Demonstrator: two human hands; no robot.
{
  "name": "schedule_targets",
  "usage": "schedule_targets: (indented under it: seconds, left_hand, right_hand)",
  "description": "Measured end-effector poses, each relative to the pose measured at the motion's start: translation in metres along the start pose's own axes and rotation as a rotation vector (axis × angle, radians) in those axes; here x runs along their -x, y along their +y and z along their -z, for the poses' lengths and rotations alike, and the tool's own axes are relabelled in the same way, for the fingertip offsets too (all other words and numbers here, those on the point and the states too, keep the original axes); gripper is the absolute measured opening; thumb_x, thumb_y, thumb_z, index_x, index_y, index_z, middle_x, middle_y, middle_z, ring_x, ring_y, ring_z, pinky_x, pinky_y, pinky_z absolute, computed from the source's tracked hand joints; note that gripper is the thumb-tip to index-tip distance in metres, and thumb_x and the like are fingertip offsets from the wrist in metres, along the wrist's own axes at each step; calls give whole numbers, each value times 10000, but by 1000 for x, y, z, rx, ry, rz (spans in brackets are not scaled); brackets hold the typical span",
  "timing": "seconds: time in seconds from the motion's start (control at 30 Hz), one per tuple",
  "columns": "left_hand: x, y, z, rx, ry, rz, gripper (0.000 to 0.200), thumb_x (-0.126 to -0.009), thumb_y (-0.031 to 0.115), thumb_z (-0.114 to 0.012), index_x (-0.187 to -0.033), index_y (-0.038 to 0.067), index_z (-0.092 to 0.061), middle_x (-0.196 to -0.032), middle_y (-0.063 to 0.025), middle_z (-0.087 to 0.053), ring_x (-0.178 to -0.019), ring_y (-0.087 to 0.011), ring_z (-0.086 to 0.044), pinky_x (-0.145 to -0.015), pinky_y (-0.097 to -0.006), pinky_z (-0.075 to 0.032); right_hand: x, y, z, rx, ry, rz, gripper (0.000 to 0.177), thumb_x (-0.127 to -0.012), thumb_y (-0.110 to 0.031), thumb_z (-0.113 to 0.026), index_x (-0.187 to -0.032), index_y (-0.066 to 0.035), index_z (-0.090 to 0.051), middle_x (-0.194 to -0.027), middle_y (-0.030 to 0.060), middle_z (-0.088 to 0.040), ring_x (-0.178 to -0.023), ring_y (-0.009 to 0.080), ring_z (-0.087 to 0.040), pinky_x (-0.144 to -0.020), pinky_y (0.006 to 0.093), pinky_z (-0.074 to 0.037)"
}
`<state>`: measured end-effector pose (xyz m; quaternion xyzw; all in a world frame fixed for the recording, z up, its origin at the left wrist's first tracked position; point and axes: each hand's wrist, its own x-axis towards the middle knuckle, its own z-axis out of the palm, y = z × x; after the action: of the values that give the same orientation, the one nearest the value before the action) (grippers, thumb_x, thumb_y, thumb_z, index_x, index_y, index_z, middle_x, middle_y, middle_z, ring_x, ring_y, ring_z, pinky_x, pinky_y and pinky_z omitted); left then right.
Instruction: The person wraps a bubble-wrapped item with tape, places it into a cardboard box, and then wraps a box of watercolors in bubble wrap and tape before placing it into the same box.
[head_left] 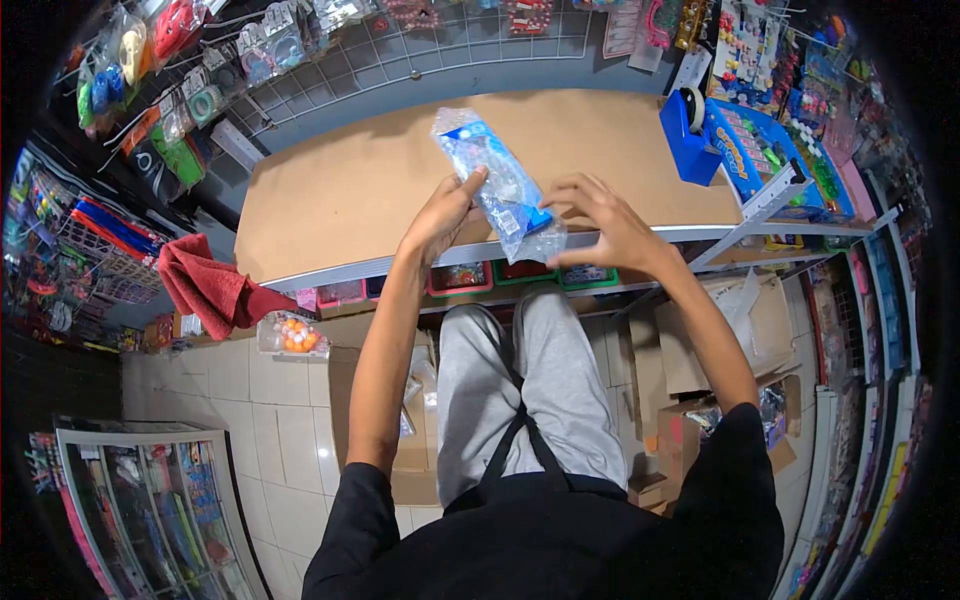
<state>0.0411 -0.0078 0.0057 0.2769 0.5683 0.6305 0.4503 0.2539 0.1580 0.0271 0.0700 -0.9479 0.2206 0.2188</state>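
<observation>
A clear plastic packet (497,180) with blue and white printing and a barcode label is held up over the front of the brown shelf board (340,190). My left hand (447,212) grips its left edge, thumb on top and fingers underneath. At the packet's lower right end, my right hand (606,225) has its fingers curved and spread apart, with the fingertips right by the crinkled plastic. What lies inside the packet is partly hidden by the print and glare.
A blue tape dispenser (690,135) and a blue display box (745,150) stand at the board's right end. A red cloth (215,285) hangs at the left corner. Trays (462,280) of small goods sit below, and cardboard boxes (725,330) are on the floor.
</observation>
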Motion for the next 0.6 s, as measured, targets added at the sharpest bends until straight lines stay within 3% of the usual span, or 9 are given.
schedule_targets:
  seconds: [0.13,0.27,0.37,0.4,0.5,0.53,0.6]
  left_hand:
    - [1,-1,-4,4,54,-25,466,-1106,338,-456,-1337,-63,-519,-1277,-158,-649,-1195,-225,-640,-1069,-379,-503]
    - [-4,-3,2,-59,28,-15,491,-1106,355,-448,-1365,-61,-491,-1296,-162,-638,-1207,-232,-633,-1079,-389,-497]
    - [-1,-6,0,-64,38,-87,499,-1106,361,-446,-1380,-55,-478,-1321,-168,-623,-1213,-236,-630,-1071,-397,-501]
    - [4,-6,-1,-50,28,-130,482,-1108,355,-447,-1395,-31,-472,-1324,-151,-615,-1189,-224,-635,-1048,-396,-513]
    - [23,-3,-15,-94,52,-132,463,-1108,352,-451,-1404,-4,-467,-1298,-126,-616,-1159,-202,-636,-1018,-380,-524]
    - [27,-5,-21,-83,58,-154,453,-1108,350,-454,-1403,7,-467,-1282,-117,-618,-1144,-192,-638,-1005,-371,-528]
    - [36,-9,-36,-60,74,-200,440,-1108,346,-456,-1398,16,-469,-1256,-107,-620,-1112,-179,-641,-982,-354,-535]
  right_hand:
    - [14,-3,-1,147,-52,78,768,-678,-516,-872,-1334,-219,-604,-1313,89,-569,-1228,304,-546,-1060,472,-387]
    - [9,3,-7,181,-86,70,705,-710,-498,-860,-1309,-204,-632,-1328,91,-565,-1240,310,-538,-1080,476,-365]
    - [9,-3,6,16,-28,24,617,-765,-415,-852,-1288,-167,-641,-1322,84,-568,-1213,302,-552,-1043,454,-416]
    - [10,0,4,-64,10,-54,548,-824,-321,-826,-1294,-128,-621,-1306,77,-572,-1199,263,-563,-981,392,-475]
    - [0,2,-4,-417,212,-374,603,-868,-469,-779,-1310,-99,-601,-1291,103,-595,-1211,264,-588,-1000,424,-470]
    - [-5,9,-9,-436,224,-416,614,-924,-440,-746,-1351,-48,-546,-1276,115,-595,-1159,207,-610,-957,377,-506]
    - [-11,12,-20,-685,211,-455,584,-955,-374,-727,-1371,-26,-511,-1269,122,-596,-1146,192,-614,-958,357,-510]
